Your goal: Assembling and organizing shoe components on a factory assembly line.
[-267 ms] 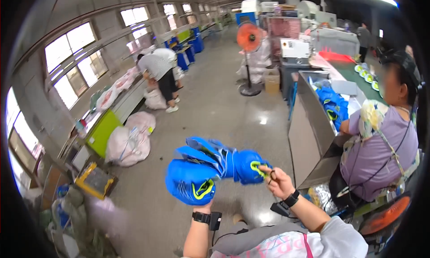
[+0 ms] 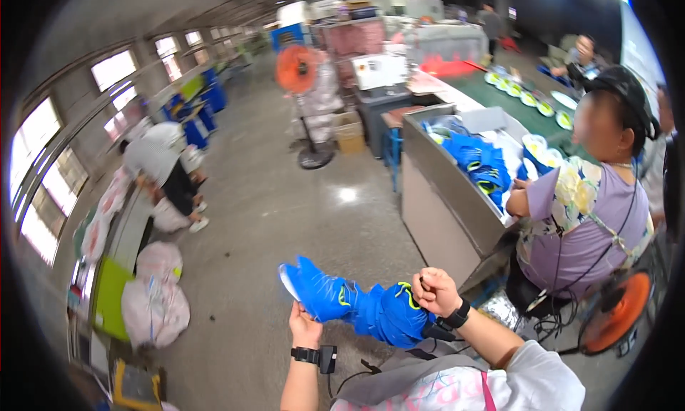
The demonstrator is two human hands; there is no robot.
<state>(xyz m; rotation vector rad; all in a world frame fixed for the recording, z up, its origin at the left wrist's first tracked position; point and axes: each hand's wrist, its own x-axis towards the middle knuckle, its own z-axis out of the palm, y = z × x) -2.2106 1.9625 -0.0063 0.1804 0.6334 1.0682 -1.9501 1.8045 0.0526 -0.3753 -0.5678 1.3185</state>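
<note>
A stack of blue shoe uppers [image 2: 385, 312] with yellow-green collar edging stretches across in front of me, its pieces pressed one into another. My left hand [image 2: 306, 327] grips the stack from below near its left end, fingers partly hidden behind the blue material. At the right end, my right hand [image 2: 435, 292] is closed beside a yellow-green collar. Something small and dark shows at its fingers, too small to name. Black straps circle both wrists.
On the right a person in a purple top sits by a grey bin [image 2: 446, 190] holding more blue uppers. An orange fan [image 2: 619, 315] stands low at right, another fan [image 2: 296, 70] farther ahead. White sacks [image 2: 155, 304] lie at left; a person bends beyond them.
My view has swung right. The stack has turned and straightened out, its left end no longer fanned toward me. My right hand has curled its fingers in more tightly.
</note>
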